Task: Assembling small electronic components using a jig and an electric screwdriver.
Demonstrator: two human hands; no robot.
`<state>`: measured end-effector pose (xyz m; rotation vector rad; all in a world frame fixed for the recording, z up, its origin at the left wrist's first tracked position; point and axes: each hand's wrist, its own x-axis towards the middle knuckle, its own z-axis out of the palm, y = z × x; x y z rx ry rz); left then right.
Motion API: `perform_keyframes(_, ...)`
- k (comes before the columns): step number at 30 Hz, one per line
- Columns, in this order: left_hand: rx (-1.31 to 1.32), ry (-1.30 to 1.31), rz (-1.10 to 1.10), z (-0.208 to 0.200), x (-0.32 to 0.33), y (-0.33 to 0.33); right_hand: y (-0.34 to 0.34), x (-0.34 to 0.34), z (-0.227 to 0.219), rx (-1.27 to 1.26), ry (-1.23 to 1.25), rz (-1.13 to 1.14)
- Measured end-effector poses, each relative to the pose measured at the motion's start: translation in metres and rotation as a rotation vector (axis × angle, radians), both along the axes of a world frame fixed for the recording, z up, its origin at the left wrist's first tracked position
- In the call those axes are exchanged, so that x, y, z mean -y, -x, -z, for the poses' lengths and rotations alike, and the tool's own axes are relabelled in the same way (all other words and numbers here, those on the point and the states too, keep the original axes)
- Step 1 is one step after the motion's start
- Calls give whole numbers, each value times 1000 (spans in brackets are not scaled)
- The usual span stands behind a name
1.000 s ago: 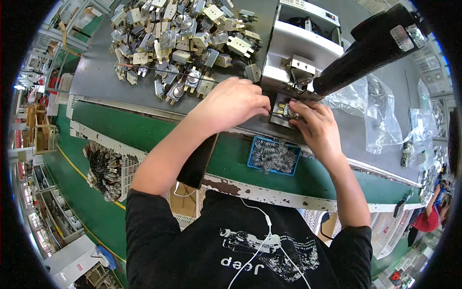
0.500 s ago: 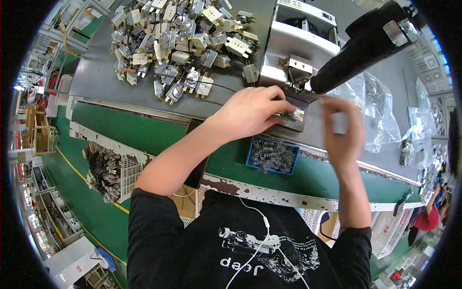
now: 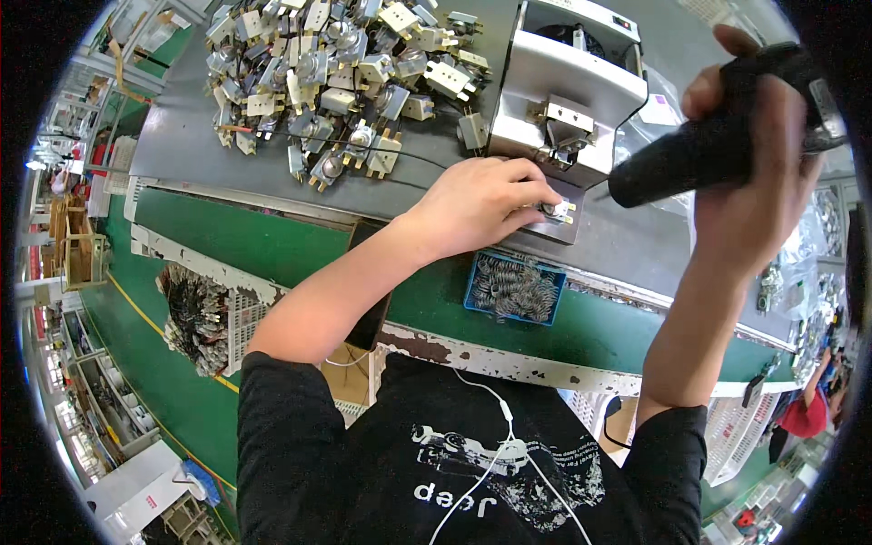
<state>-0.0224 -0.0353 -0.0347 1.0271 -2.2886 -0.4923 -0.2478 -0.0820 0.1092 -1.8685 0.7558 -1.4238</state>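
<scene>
My left hand (image 3: 490, 202) pinches a small switch-like part (image 3: 559, 211) with metal prongs. It sits against a metal block (image 3: 556, 229) at the front of a silver screw-feeder machine (image 3: 520, 113). My right hand (image 3: 772, 173) is wrapped around a black electric screwdriver (image 3: 668, 168), somewhat smeared by motion. The screwdriver is tilted, its tip pointing left toward the block but apart from the part.
A heap of similar metal-and-cream parts (image 3: 354, 68) covers the table's far left. Near the front edge stands a blue tray (image 3: 470, 289) of small springs (image 3: 516, 289). Clear plastic bags (image 3: 799, 232) lie at right. A crate (image 3: 245, 327) stands lower left.
My right hand has risen to the right and taken hold of the screwdriver, which has shifted down and right from beside the feeder. My left hand stays at the part.
</scene>
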Motion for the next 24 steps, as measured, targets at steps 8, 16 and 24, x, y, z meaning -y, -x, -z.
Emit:
perform_keyframes(8, 40, -20, -35, -1, -5, -3, -21, -19, -12, 485, -256, -746)
perform_keyframes(16, 42, 20, -14, -1, -3, -2, -19, -25, -7, 619, -233, -730)
perform_keyframes(24, 42, 46, -29, -1, -3, -1, -9, -17, 14, 501, -142, -555)
